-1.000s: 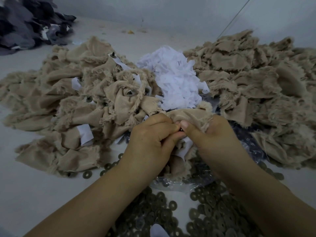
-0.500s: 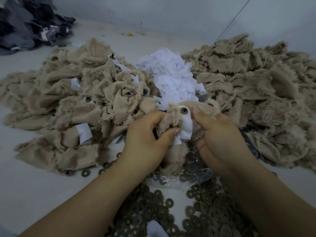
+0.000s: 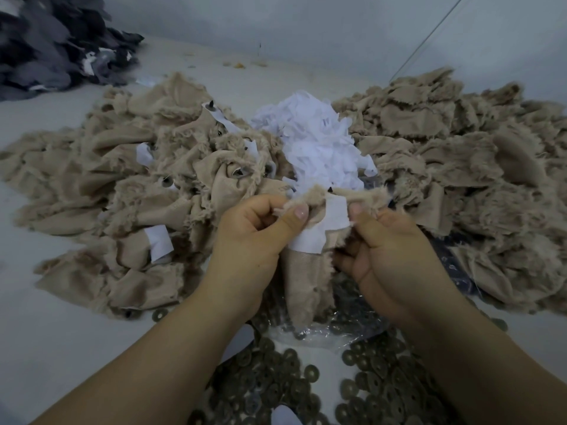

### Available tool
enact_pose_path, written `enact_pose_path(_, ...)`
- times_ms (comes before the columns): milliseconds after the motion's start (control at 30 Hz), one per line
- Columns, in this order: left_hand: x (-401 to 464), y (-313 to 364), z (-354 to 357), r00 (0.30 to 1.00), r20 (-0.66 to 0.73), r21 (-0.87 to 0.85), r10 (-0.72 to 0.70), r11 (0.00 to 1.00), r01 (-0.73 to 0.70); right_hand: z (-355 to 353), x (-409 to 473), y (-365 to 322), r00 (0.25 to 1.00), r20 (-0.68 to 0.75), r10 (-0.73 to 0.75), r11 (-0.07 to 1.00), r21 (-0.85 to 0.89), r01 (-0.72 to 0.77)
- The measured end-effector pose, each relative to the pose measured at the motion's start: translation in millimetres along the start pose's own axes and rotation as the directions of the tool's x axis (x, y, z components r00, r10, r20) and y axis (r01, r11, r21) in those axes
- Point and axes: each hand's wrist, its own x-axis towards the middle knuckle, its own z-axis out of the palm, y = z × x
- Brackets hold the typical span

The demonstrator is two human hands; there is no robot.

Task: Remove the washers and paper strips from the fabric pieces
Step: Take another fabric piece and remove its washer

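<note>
A beige frayed fabric piece (image 3: 302,280) hangs between my hands in the middle of the view. A white paper strip (image 3: 325,223) lies against its upper part. My left hand (image 3: 254,237) pinches the fabric's top left edge with thumb and curled fingers. My right hand (image 3: 386,250) pinches the top right edge, thumb on the fabric beside the strip. A small dark tip (image 3: 330,189) sticks up from the top edge. No washer shows on this piece.
A beige fabric pile (image 3: 122,191) with paper strips and washers spreads on the left, another beige pile (image 3: 478,179) on the right. White paper scraps (image 3: 319,148) heap between them. Loose washers (image 3: 294,372) and a clear plastic bag (image 3: 319,332) lie below my hands. Dark fabric (image 3: 52,41) sits far left.
The washer seen on the strip half a second ago no longer shows. My hands have drawn apart, stretching the fabric's top edge, and the strip hangs flat.
</note>
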Motion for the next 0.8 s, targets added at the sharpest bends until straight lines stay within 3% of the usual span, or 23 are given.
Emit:
enact_pose_path(100,-1.4,-1.2,-0.2,0.999,-0.028,0.059,0.027,0.998,-0.026,1.3,-2.0,-0.5,1.0,0.013,-0.006,0.999,0.037,0.005)
enact_pose_path(200,-2.5,-0.7,-0.4,0.997,-0.055,0.115,0.055,0.992,-0.048,2.7,-6.7,-0.9,0.988,0.144,-0.045,0.997,-0.054,0.054)
enact_pose_path(267,-2.6,0.4,0.2,0.997,-0.058,0.102,0.047,0.994,-0.041,3.4,-8.3,1.7,0.987,0.147,-0.068,0.994,-0.074,0.08)
enact_pose_path(400,-1.3,2.2,2.7,0.995,-0.084,0.014,0.046,0.999,-0.045,5.9,-4.3,0.2,0.997,0.066,-0.035,0.996,0.08,0.03)
enact_pose_path(467,-1.7,3.9,2.7,0.994,-0.084,-0.002,0.064,0.998,-0.064,7.0,-3.7,-3.2,0.996,0.093,-0.012,0.978,0.206,-0.008)
enact_pose_path(633,-2.3,0.5,-4.2,0.992,0.115,0.284,0.049,0.956,-0.08,7.8,-9.0,-6.7,0.966,0.255,-0.052,0.944,0.327,-0.035)
enact_pose_path(700,-3.4,0.2,-0.9,0.985,0.15,0.227,0.088,0.966,-0.121,7.0,-8.6,-6.3,0.973,0.223,-0.061,0.954,0.299,-0.008)
enact_pose_path(800,-4.4,0.8,3.1,0.982,0.029,0.298,0.184,0.937,-0.184,3.1,-4.7,-4.2,0.997,0.047,-0.054,0.97,0.24,0.041)
